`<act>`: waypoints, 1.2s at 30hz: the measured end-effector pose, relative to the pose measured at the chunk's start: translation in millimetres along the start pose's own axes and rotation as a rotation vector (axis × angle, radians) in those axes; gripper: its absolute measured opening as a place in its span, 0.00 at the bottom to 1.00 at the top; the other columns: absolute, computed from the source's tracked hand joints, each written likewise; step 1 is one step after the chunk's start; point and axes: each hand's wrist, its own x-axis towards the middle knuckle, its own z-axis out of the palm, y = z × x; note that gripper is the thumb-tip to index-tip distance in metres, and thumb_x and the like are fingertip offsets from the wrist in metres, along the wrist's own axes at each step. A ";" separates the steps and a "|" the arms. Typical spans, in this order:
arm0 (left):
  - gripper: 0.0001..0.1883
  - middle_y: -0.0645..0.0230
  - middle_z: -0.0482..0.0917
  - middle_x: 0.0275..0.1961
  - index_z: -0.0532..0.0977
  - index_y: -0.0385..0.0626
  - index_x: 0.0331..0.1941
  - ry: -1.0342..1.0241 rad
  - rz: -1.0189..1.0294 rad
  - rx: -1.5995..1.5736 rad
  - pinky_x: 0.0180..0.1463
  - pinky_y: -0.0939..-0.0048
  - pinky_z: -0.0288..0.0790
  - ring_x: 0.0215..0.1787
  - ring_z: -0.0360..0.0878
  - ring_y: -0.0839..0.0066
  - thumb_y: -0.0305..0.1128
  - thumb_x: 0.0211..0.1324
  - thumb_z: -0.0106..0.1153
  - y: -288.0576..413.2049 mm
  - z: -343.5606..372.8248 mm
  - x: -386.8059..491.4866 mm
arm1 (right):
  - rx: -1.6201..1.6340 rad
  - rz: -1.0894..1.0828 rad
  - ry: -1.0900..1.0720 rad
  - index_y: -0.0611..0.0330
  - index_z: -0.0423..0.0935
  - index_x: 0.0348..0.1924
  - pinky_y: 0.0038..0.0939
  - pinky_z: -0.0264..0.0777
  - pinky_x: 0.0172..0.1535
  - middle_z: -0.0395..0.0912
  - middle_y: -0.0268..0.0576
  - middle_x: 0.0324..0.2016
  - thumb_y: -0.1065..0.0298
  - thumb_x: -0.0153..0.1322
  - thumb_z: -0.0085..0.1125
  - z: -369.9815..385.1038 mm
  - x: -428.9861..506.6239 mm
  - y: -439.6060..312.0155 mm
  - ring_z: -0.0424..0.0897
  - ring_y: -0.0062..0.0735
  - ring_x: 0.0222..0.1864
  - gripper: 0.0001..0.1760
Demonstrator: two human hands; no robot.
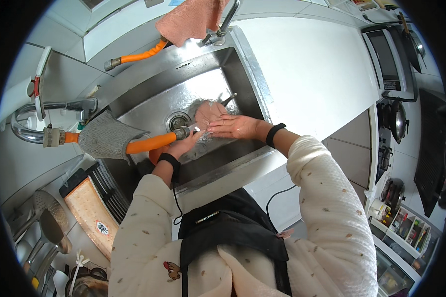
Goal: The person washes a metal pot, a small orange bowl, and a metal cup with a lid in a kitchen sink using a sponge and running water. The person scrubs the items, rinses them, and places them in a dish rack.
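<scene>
In the stainless-steel sink (148, 94), my right hand (232, 127) reaches in from the right, palm up and flat, with nothing gripped in it. Its fingertips meet the lower edge of a pink rounded thing (210, 111), whose kind I cannot tell. My left hand (186, 144) is low in the sink, partly hidden by an orange hose (152, 143) with a metal end; I cannot see whether it holds anything. Water splashes around both hands. Beside the left wrist shows part of an orange rounded object (157, 154). A dark handle-like piece (228, 99) lies just beyond the pink thing.
The hose hangs from a chrome faucet (22, 126), wrapped in a grey cloth (106, 135). A second faucet (228, 18) carries a pink towel (189, 22). White countertop (312, 70) runs right towards a microwave (386, 55). A knife rack (106, 185) and hanging utensils (52, 226) are at left.
</scene>
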 end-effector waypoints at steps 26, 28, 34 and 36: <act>0.27 0.62 0.79 0.30 0.79 0.30 0.33 0.370 -0.269 -0.375 0.41 0.70 0.67 0.35 0.71 0.77 0.51 0.62 0.58 50.0 -11.1 -40.5 | 0.811 1.481 0.818 0.68 0.54 0.68 0.47 0.53 0.68 0.51 0.66 0.68 0.68 0.76 0.46 39.0 117.5 -86.2 0.56 0.62 0.67 0.29; 0.28 0.65 0.77 0.24 0.78 0.30 0.26 0.377 -0.236 -0.364 0.35 0.69 0.65 0.29 0.68 0.77 0.52 0.62 0.58 48.2 -8.6 -36.3 | 0.798 1.525 0.952 0.70 0.49 0.69 0.45 0.53 0.69 0.52 0.66 0.68 0.67 0.77 0.44 36.4 119.7 -99.7 0.57 0.64 0.67 0.31; 0.31 0.69 0.72 0.18 0.72 0.33 0.16 0.472 -0.146 -0.298 0.26 0.70 0.60 0.22 0.64 0.80 0.53 0.62 0.57 83.7 14.6 -23.1 | 1.214 1.635 1.348 0.71 0.42 0.71 0.40 0.55 0.65 0.67 0.59 0.61 0.62 0.79 0.39 13.5 83.1 -54.2 0.61 0.52 0.64 0.34; 0.31 0.69 0.71 0.17 0.72 0.34 0.16 0.495 -0.180 -0.356 0.25 0.72 0.60 0.22 0.65 0.81 0.53 0.63 0.57 107.8 21.2 -23.4 | 1.420 1.472 1.411 0.70 0.44 0.71 0.37 0.53 0.66 0.65 0.58 0.63 0.61 0.79 0.35 3.8 65.9 -40.6 0.62 0.50 0.64 0.32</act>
